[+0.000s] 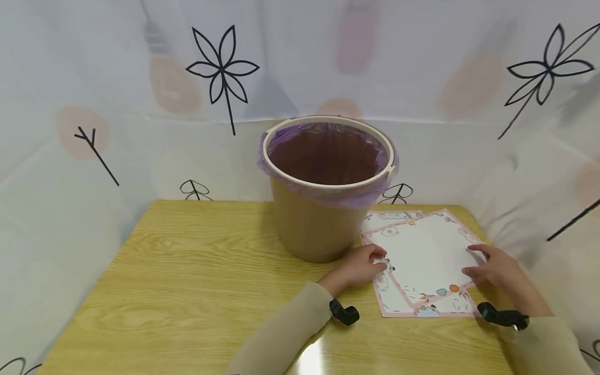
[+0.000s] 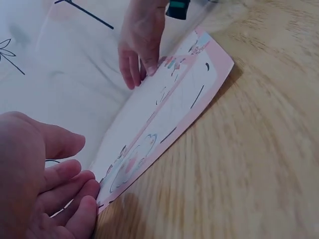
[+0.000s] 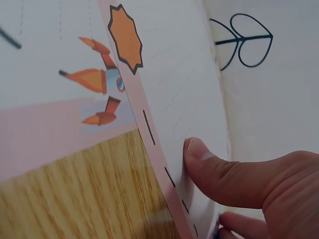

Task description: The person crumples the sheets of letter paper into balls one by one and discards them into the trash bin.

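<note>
Two white sheets of paper with pink, cartoon-decorated borders lie overlapped on the right of the table. The upper sheet [image 1: 424,255] is turned at an angle over the lower sheet [image 1: 383,299]. My right hand [image 1: 501,271] pinches the upper sheet's right edge. In the right wrist view its thumb [image 3: 224,179] lies on the paper's face, the other fingers mostly hidden behind. At the sheets' left edge is my left hand [image 1: 360,264]. The left wrist view shows its thumb [image 2: 62,142] apart from the fingers, whose tips are right at the paper's edge.
A tan bucket [image 1: 314,229] lined with a purple plastic bag [image 1: 328,197] stands at the back of the wooden table [image 1: 187,291], just behind my left hand. A white cloth [image 1: 140,78] with printed flowers hangs behind and along both sides.
</note>
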{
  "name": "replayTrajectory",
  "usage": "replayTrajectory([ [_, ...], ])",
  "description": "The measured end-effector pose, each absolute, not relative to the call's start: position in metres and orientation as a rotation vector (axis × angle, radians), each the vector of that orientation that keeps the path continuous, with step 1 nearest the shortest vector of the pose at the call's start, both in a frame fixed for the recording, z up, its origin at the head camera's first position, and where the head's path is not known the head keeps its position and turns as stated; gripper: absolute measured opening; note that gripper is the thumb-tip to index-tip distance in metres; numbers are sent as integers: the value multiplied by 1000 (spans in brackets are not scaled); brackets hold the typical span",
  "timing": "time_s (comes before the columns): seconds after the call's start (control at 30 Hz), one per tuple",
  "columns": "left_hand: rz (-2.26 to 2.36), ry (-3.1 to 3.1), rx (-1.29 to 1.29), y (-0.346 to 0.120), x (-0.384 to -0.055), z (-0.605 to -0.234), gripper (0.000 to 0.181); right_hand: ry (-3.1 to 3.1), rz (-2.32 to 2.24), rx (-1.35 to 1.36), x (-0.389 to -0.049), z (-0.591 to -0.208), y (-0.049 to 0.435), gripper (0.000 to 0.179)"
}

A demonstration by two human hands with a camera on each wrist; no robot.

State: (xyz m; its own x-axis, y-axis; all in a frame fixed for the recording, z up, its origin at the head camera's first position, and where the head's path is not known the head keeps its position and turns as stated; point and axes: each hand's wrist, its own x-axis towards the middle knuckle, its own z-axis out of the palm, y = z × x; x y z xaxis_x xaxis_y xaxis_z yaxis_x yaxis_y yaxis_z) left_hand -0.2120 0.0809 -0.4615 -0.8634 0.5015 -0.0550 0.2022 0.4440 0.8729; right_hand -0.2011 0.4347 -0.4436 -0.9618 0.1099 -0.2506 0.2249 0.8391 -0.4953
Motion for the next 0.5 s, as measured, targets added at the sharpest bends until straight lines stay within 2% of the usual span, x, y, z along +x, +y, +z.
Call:
replayTrajectory([
  [0.33,1218,2513,688,81,-212,-463,41,2846,-652,27,-193,-440,424,100],
  [0.5,1182,2512,706,81,-214,-463,44,2857,-679,93,-194,-439,425,100],
])
